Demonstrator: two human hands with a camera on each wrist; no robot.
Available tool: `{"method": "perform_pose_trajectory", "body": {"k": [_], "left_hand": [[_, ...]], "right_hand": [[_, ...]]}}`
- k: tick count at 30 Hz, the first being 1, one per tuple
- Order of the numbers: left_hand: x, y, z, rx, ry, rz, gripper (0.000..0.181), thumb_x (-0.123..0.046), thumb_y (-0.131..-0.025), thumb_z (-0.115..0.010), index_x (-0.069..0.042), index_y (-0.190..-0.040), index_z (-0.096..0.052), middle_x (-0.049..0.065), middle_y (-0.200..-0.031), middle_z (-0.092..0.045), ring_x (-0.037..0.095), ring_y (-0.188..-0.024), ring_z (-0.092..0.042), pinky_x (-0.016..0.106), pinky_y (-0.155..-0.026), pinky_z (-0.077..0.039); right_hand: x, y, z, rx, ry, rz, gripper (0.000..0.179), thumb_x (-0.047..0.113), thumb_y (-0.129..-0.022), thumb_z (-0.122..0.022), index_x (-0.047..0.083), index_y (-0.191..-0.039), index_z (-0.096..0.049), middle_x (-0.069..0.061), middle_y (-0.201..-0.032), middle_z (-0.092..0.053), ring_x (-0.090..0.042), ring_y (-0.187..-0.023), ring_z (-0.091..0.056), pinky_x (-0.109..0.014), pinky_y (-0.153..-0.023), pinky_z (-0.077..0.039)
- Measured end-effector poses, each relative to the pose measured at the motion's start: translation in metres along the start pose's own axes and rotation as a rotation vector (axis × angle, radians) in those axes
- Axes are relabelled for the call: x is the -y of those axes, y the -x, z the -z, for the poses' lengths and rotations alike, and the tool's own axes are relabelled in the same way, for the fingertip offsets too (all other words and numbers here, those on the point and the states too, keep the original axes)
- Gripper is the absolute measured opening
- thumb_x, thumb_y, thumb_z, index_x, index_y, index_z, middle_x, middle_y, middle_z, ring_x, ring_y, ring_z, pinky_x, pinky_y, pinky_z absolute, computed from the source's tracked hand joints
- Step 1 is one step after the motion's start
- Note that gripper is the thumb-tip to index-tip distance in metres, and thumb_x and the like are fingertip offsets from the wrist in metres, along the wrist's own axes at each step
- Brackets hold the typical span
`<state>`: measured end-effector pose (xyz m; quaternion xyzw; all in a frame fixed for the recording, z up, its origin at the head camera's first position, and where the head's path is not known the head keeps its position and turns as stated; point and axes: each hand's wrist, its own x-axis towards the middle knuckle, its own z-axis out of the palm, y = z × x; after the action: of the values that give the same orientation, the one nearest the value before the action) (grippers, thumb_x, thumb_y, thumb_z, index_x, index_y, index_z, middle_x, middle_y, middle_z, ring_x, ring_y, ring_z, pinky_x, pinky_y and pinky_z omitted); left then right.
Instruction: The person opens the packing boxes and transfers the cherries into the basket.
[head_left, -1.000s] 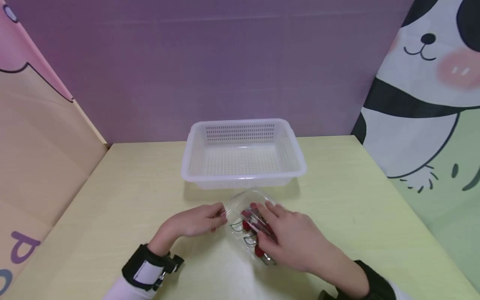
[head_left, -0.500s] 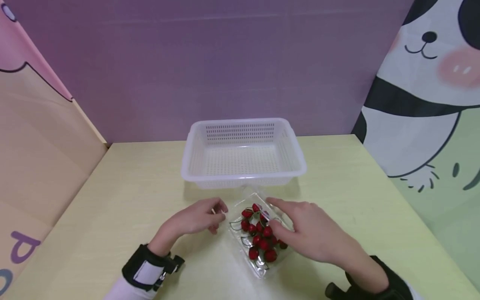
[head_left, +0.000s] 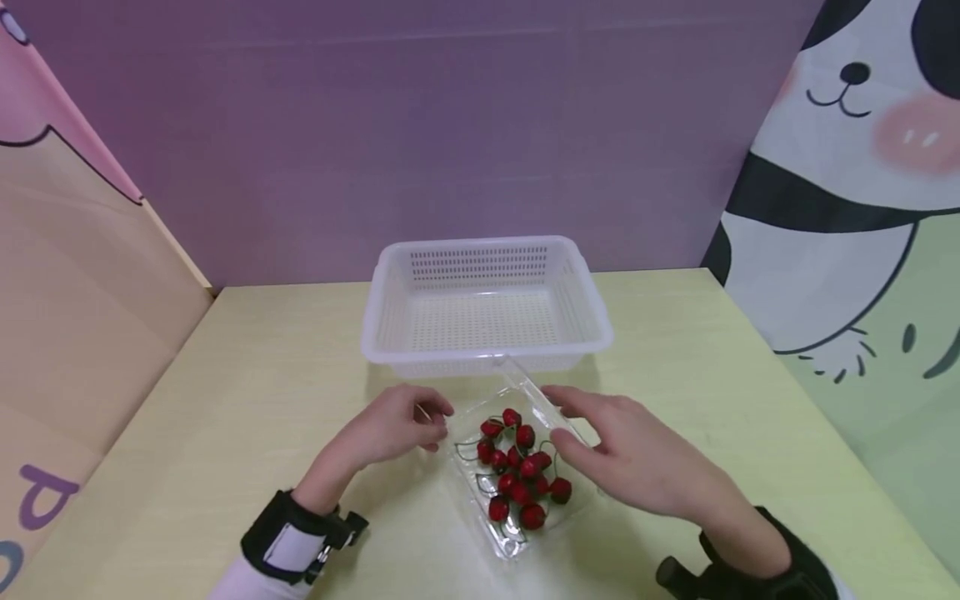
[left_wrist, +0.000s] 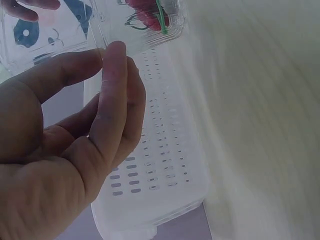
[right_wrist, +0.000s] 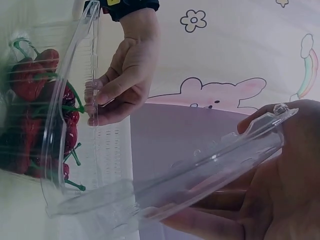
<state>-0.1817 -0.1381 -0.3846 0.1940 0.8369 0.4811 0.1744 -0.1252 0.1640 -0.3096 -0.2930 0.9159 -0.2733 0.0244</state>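
Note:
A clear plastic clamshell box stands on the table with its lid raised. Inside lie several red cherries with green stems. My left hand is at the box's left side; in the left wrist view, thumb and forefinger meet on its thin clear edge. My right hand is on the other side, thumb and forefinger spread apart against the raised lid. In the right wrist view, the fingers show through the clear lid, which slants across the palm.
A white perforated basket stands on the pale wooden table just beyond the box. The lid's far corner overlaps the basket's front in the head view. A purple panel closes off the back, with printed panels at both sides.
The right hand has moved to the right and come off the top of the cherries. The lid has swung up to the right, and the cherries show plainly. The left hand has barely moved.

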Motion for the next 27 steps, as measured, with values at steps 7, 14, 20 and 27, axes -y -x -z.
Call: {"method": "perform_pose_trajectory", "body": {"k": [7, 14, 20, 27], "left_hand": [[0.000, -0.001, 0.002, -0.026, -0.056, -0.013, 0.025, -0.004, -0.089, -0.066, 0.006, -0.113, -0.066, 0.004, -0.089, -0.066, 0.018, -0.074, -0.069, 0.037, -0.067, -0.055], [0.001, -0.001, 0.004, -0.066, -0.133, -0.025, 0.023, -0.005, -0.089, -0.067, 0.003, -0.110, -0.069, 0.002, -0.088, -0.066, 0.013, -0.074, -0.066, 0.028, -0.062, -0.053], [0.001, -0.001, 0.005, -0.098, -0.158, -0.021, 0.021, -0.006, -0.089, -0.068, 0.002, -0.109, -0.069, 0.001, -0.086, -0.066, 0.013, -0.074, -0.065, 0.026, -0.061, -0.052], [0.000, 0.001, 0.009, -0.143, -0.187, -0.007, 0.018, -0.007, -0.090, -0.068, 0.001, -0.106, -0.070, 0.000, -0.085, -0.065, 0.015, -0.073, -0.065, 0.026, -0.061, -0.052]], "right_hand": [[-0.005, 0.002, 0.006, -0.013, -0.057, 0.013, 0.049, 0.019, -0.100, -0.053, 0.016, -0.148, -0.042, 0.011, -0.132, -0.054, -0.010, -0.112, -0.059, -0.028, -0.087, -0.048], [-0.007, 0.009, 0.017, 0.003, -0.166, -0.039, 0.070, 0.005, -0.092, -0.054, 0.009, -0.156, -0.024, -0.002, -0.139, -0.046, -0.022, -0.113, -0.058, -0.025, -0.069, -0.053], [-0.014, 0.012, 0.029, 0.020, -0.134, -0.020, 0.069, 0.003, -0.087, -0.057, 0.001, -0.151, -0.030, -0.002, -0.122, -0.052, -0.019, -0.098, -0.058, -0.023, -0.058, -0.051], [-0.020, 0.014, 0.042, 0.051, 0.061, -0.031, 0.054, 0.014, -0.091, -0.064, -0.004, -0.139, -0.047, 0.004, -0.108, -0.060, -0.006, -0.085, -0.059, -0.018, -0.062, -0.048]]}}
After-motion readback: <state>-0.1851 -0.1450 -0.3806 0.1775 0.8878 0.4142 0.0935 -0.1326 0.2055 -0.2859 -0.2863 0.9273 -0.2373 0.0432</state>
